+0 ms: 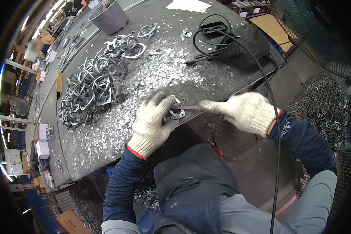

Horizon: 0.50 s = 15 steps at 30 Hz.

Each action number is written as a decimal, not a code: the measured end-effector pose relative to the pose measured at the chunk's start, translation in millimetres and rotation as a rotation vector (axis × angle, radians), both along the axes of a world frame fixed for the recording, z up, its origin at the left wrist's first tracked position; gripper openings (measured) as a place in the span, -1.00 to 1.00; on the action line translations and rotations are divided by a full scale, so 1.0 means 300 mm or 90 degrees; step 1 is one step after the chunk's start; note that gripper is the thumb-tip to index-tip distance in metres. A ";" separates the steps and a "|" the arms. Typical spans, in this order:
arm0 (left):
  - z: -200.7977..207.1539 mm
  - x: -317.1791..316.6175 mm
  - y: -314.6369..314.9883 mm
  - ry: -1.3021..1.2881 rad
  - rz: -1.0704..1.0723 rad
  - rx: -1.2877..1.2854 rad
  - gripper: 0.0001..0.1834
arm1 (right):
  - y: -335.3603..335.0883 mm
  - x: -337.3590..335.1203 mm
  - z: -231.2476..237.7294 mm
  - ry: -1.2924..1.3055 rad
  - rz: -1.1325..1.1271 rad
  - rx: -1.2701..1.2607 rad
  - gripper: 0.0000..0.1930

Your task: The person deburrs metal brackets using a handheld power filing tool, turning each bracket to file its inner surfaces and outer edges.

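My left hand (149, 124), in a cream knit glove with a red cuff, grips a small silver metal ring-shaped casting (178, 114) at the table's near edge. Its fingers curl over the casting and the thumb lies below. From the right, my right hand (249, 112), gloved alike, holds a narrow flat metal file (189, 107). The index finger stretches along the file, whose tip reaches into or over the casting. The file's handle is hidden inside the hand. Left of my hands a heap of similar metal castings (93, 84) lies on the table.
Silver flakes (163, 68) litter the grey table (206, 87). A grey bucket (109, 18) stands at the back. A black mesh bag (245, 46) and looped cable lie at right; the cable hangs past my right arm. A fan (316, 31) and wire baskets of castings (319, 105) stand right.
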<state>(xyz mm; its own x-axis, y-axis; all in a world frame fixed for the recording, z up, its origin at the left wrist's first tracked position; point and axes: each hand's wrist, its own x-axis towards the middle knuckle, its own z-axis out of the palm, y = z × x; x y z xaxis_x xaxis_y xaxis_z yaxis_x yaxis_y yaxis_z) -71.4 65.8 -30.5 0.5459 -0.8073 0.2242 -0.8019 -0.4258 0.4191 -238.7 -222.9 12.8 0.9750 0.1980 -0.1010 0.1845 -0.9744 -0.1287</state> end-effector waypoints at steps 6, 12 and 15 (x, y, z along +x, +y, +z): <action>0.015 -0.007 -0.003 -0.021 0.009 -0.001 -0.24 | 0.070 -0.098 0.030 0.269 -0.110 0.208 -0.18; -0.015 -0.040 -0.007 -0.038 0.074 -0.038 -0.23 | 0.124 -0.169 -0.051 0.293 -0.259 0.451 -0.09; -0.017 -0.040 0.005 -0.033 0.073 -0.055 -0.22 | 0.184 -0.177 -0.034 0.423 -0.309 0.641 -0.04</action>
